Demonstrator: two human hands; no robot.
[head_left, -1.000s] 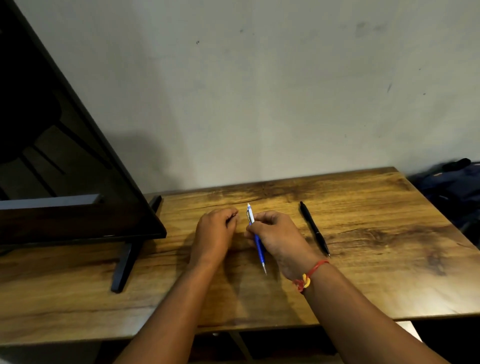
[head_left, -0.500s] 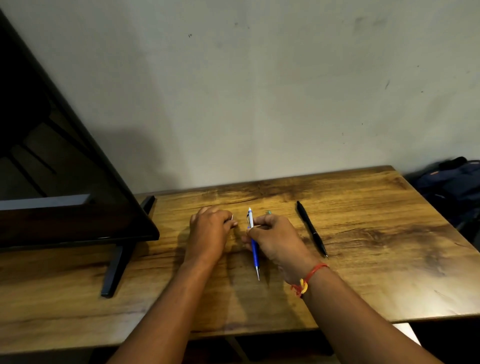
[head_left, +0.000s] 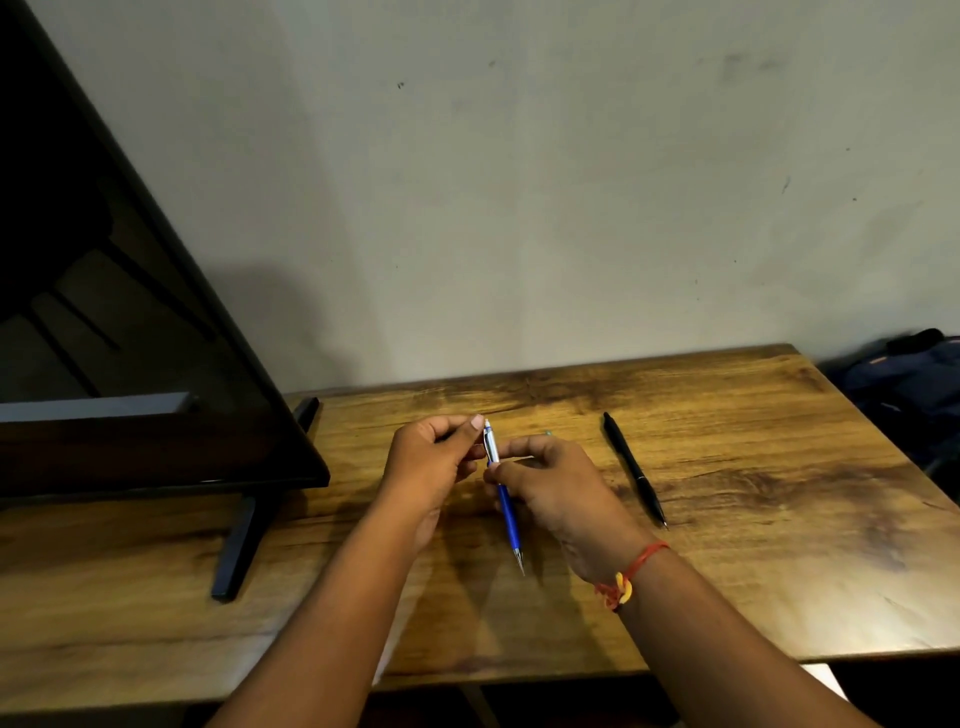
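A blue pen with a silver upper part (head_left: 506, 506) is held above the wooden table (head_left: 753, 545), its tip pointing toward me. My right hand (head_left: 556, 488) pinches the pen near its middle between thumb and fingers. My left hand (head_left: 431, 467) pinches the silver top end with thumb and fingertips. A small pale green tip (head_left: 548, 433) shows behind my right fingers; what it belongs to is hidden. A black pen (head_left: 635, 470) lies on the table to the right of my right hand.
A black flat screen (head_left: 130, 364) on a dark stand foot (head_left: 236, 551) takes up the table's left side. A plain wall stands behind the table. A dark blue bag (head_left: 914, 384) lies beyond the table's right edge.
My left hand has lifted off the table and moved right to the top end of the blue pen. My right hand still holds the pen, raised a little.
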